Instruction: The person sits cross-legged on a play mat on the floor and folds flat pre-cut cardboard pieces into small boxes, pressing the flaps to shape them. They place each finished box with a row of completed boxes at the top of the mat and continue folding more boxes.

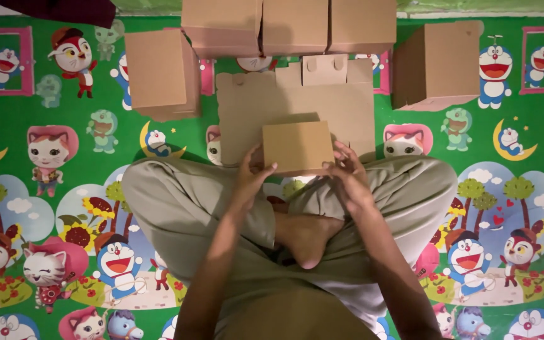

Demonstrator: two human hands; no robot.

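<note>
I hold a small brown cardboard box (297, 146) between both hands, just above my crossed legs. My left hand (251, 174) grips its left lower edge with the thumb on top. My right hand (349, 170) clasps its right lower corner, fingers curled against the side. Beyond the box lies a stack of flat, unfolded cardboard blanks (253, 107) on the mat.
Folded cardboard boxes stand around the far side: one at the left (158, 72), three in a row at the back (294, 25), one at the right (439, 63). A green cartoon-printed play mat (51, 113) covers the floor. My bare foot (306, 242) rests between my knees.
</note>
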